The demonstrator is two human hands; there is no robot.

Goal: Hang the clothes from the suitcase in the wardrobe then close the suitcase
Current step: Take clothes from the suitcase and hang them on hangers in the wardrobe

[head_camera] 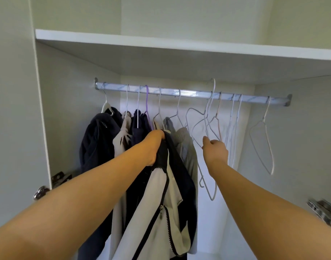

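Observation:
I face the open wardrobe. My left hand (155, 147) grips the collar of a navy and white zip jacket (161, 212) that hangs down from it in front of the rail. My right hand (215, 150) reaches up to a white wire hanger (199, 126) whose hook is lifted just above the metal rail (191, 93); its fingertips touch the hanger's lower edge. Several garments hang at the left of the rail: a dark navy one (97, 139), a beige one (121, 141) and a grey one (187, 147). The suitcase is out of view.
Several bare hangers (234, 128) hang on the right half of the rail, one (262, 143) far right. A white shelf (179, 47) runs above the rail. Door hinges (322, 209) stick out at both sides of the wardrobe opening.

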